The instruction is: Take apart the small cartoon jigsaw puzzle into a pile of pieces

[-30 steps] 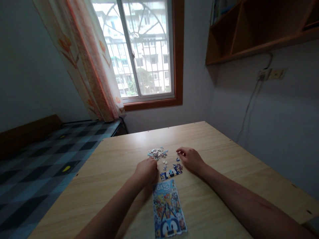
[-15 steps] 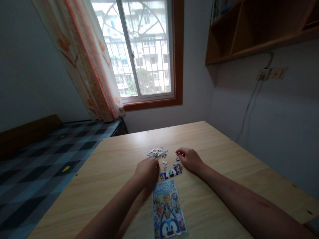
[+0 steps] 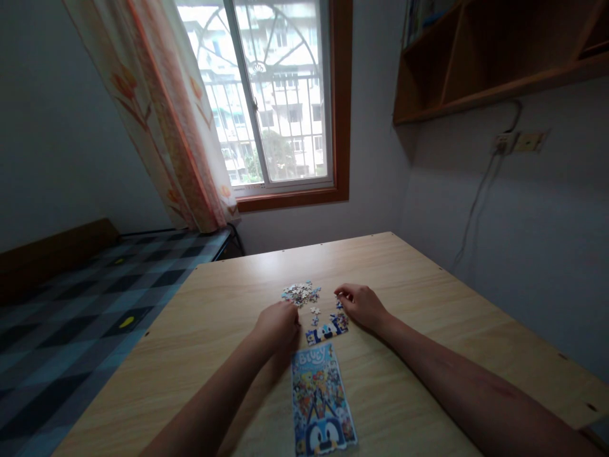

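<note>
A small heap of loose puzzle pieces point(image 3: 301, 292) lies in the middle of the wooden table point(image 3: 428, 298). Nearer to me is a joined strip of blue pieces point(image 3: 327, 329), and below it a colourful picture card point(image 3: 320, 398) with a blue cartoon dog. My left hand point(image 3: 277, 325) rests curled on the table, just left of the strip and below the heap. My right hand point(image 3: 361, 304) sits right of the pieces, fingers pinched together on something small that I cannot make out.
A window point(image 3: 271, 95) with a patterned curtain point(image 3: 162, 114) is beyond the table. A bed with a checked cover point(image 3: 80, 298) stands to the left. Wooden shelves point(image 3: 495, 57) hang on the right wall above a wall socket point(image 3: 505, 142) with a cord.
My left hand has shifted slightly back to the left, away from the joined strip. My right hand has barely moved.
</note>
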Demonstrator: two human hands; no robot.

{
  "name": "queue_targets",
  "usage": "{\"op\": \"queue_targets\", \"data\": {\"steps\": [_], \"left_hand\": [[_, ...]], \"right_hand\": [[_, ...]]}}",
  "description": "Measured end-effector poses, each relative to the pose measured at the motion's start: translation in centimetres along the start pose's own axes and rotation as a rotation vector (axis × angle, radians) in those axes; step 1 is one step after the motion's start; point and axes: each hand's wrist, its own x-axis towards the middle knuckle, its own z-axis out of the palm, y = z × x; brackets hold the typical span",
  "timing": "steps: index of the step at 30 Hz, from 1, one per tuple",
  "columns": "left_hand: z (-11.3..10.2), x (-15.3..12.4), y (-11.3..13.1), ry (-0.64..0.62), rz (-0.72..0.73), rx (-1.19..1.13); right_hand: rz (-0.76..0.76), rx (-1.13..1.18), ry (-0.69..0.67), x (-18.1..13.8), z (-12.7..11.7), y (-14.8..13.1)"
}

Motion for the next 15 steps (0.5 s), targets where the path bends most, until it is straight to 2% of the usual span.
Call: {"op": "queue_targets", "data": {"steps": [5,9,12,15], "left_hand": [[0.12,0.05,-0.58,-0.048,0.000,-0.024],[0.19,0.21,-0.75,-0.033,-0.012,-0.069],[0.16,0.50,-0.74,0.005,-0.015,-0.143],[0.26,0.88,-0.82,0.098,-0.049,-0.245]], "right_hand": [[-0.005,0.015,-0.007,0.01,0.16,0.20],[-0.001,0.019,-0.009,0.03,0.25,0.34],[0.002,0.026,-0.010,0.03,0.23,0.32],[0.003,0.037,-0.007,0.01,0.19,0.21]]}}
